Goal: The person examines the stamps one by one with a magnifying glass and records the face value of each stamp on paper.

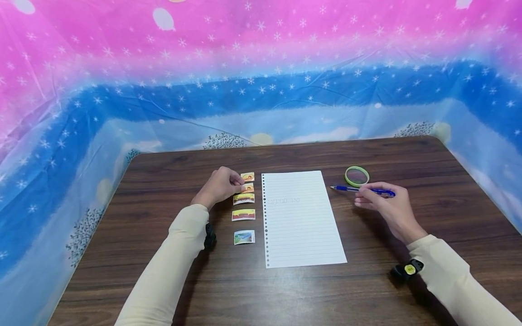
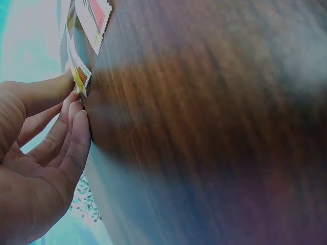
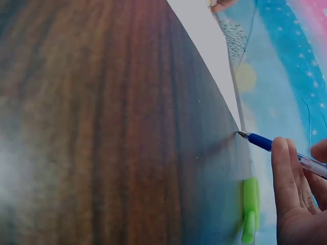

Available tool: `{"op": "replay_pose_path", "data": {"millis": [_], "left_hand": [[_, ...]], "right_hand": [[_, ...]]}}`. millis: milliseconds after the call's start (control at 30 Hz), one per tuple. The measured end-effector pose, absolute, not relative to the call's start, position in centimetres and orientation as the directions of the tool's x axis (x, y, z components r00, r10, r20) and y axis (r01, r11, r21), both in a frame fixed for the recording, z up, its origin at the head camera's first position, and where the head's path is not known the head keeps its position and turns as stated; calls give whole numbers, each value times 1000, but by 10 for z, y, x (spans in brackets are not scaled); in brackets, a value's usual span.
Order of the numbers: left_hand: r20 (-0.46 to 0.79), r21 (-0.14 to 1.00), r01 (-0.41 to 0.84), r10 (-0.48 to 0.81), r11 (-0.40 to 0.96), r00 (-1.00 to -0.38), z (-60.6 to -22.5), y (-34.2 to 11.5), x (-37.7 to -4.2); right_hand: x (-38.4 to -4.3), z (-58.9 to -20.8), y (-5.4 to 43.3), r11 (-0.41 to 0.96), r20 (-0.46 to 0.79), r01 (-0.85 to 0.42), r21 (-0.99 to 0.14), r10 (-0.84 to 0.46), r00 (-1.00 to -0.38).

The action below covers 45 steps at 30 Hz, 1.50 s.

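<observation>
sheet (image 1: 303, 237) bears one faint line of writing (image 1: 284, 201); rest looks blank, likely early on. left of sheet: five stamps (image 1: 243, 215) in column, left hand (image 1: 220, 185) pinching second from top. right of sheet: right hand (image 1: 393, 208) gripping pen (image 1: 346, 188), nib off paper.

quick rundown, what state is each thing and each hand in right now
left hand: fingers appear to pinch an orange stamp
top stamp: picture side up
lower three stamps: picture side up, slightly curved, not held
paper: flat, lined, faint writing, mostly blank
pen: tip bare, held
right hand: holding the pen
green ring: lying flat, not held
</observation>
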<state>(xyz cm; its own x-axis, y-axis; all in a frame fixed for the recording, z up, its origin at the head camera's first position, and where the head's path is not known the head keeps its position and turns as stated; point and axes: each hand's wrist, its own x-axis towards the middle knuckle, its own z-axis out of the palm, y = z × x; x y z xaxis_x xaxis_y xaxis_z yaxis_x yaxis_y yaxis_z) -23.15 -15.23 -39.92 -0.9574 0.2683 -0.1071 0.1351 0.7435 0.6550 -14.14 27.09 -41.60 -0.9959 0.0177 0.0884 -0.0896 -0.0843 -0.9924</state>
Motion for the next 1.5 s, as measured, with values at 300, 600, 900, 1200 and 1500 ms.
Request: {"op": "replay_pose_path", "data": {"millis": [300, 600, 900, 1200, 1500], "left_hand": [[-109, 659, 128, 263, 741, -959, -399, -153, -231], [-112, 651, 117, 248, 750, -962, -399, -153, -229], [-109, 650, 119, 248, 750, -963, -400, -153, -229], [-104, 656, 123, 251, 745, -962, -400, -153, -230], [-105, 659, 117, 245, 743, -964, -398, -152, -229]], "right_hand": [[-134, -418, 275, -53, 92, -95, -994, 57, -994], [-128, -422, 275, 276, 38, -23, -961, 48, -998], [-129, -419, 266, 497, -15, 34, -867, 42, -999], [-134, -418, 260, 712, 5, 23, -702, 37, -999], [-137, -418, 254, 680, -79, 39, -732, -27, -997]]}}
